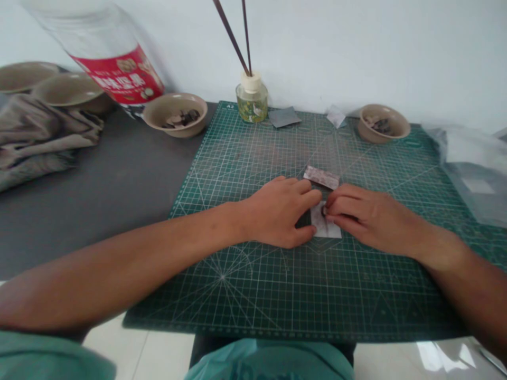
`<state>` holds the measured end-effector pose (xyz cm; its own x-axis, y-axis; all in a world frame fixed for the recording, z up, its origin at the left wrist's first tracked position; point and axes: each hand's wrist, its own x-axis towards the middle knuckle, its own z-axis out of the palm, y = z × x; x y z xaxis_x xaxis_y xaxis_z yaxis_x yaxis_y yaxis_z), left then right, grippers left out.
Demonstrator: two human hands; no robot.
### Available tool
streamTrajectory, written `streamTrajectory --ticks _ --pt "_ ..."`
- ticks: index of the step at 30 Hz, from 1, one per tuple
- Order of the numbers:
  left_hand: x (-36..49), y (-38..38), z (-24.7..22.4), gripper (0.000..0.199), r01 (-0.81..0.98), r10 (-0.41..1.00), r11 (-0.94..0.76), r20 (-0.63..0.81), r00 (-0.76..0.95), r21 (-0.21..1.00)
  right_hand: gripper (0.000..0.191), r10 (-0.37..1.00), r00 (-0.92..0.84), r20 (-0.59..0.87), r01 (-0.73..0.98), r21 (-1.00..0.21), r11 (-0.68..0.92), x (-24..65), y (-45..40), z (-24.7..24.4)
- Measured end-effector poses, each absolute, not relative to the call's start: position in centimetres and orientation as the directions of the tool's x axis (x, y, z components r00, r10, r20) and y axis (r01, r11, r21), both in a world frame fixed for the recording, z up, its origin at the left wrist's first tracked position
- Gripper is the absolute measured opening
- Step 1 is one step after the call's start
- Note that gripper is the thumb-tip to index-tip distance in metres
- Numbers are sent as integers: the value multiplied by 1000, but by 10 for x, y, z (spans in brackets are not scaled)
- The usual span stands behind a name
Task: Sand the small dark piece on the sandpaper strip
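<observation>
My right hand [368, 219] pinches a small dark piece [324, 210] between thumb and fingers, against a small white sheet [327, 228] with grey smudges. Most of that piece is hidden by the fingertips, so its kind cannot be made out. At the sheet's left edge, my left hand [283, 212] rests with thumb and forefinger spread apart, their tips touching the sheet. Just beyond both hands lies a scuffed, greyish-brown strip [321, 177] with a pale edge. All of this is on a green cutting mat [253, 295] with white grid lines.
Two brown bowls, one left [152, 119] and one right [384, 136], hold small dark and tan pieces. A reed diffuser [252, 100], a grey square [284, 117] and a pale scrap [336, 116] sit along the wall. A large jar [119, 74], cloth [43, 134] and plastic bag [475, 174] flank the mat.
</observation>
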<state>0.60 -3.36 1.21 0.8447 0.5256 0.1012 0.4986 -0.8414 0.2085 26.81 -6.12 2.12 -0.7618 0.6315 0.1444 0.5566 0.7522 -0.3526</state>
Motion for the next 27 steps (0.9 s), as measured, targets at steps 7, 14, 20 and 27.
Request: streamTrajectory --ticks 7,14,20,27 --pt "6 -34 12 34 495 525 -840 102 845 222 20 572 -812 111 508 -349 788 267 -63 20" --pt "5 -34 13 37 495 525 -841 105 845 219 19 612 -785 94 545 -363 755 273 -61 26" --pt "6 -35 14 36 501 528 -838 89 845 216 21 643 -753 139 585 -306 751 270 -60 22" --pt "6 -35 13 37 494 523 -841 101 846 222 22 571 -816 95 501 -377 779 272 -60 23"
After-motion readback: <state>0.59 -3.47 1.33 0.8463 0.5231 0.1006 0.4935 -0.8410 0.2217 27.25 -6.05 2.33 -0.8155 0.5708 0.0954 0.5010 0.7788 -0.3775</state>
